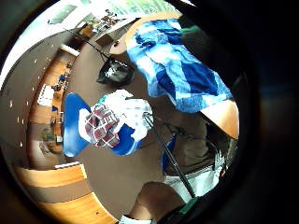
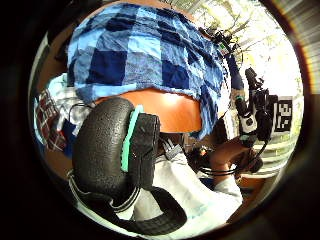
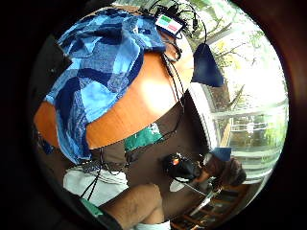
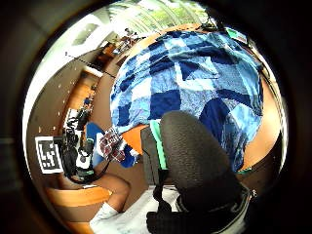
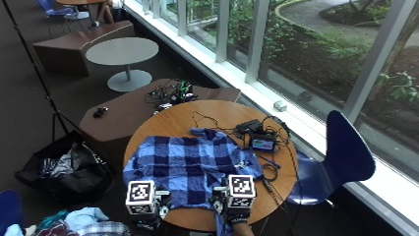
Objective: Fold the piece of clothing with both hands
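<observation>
Outside view: the blue checked cloth shirt [image 5: 190, 167] is spread flat on the round wooden surface [image 5: 164, 120], directly ahead of the left hand [image 5: 149, 212] and right hand [image 5: 230, 209] at its near hem; whether either hand's fingers are open or closed cannot be told.

The shirt [image 5: 190, 167] is lying spread on the round tabletop [image 5: 164, 123], a small device [image 5: 264, 143] is sitting to its right, and both hands are hovering at its near edge.

The fingers of the left hand [image 5: 149, 212] and right hand [image 5: 230, 212] are hidden under marker blocks, so any hold on the blue checked shirt [image 5: 190, 164] cannot be told, and the person is cut off by the outside view's lower edge.
</observation>
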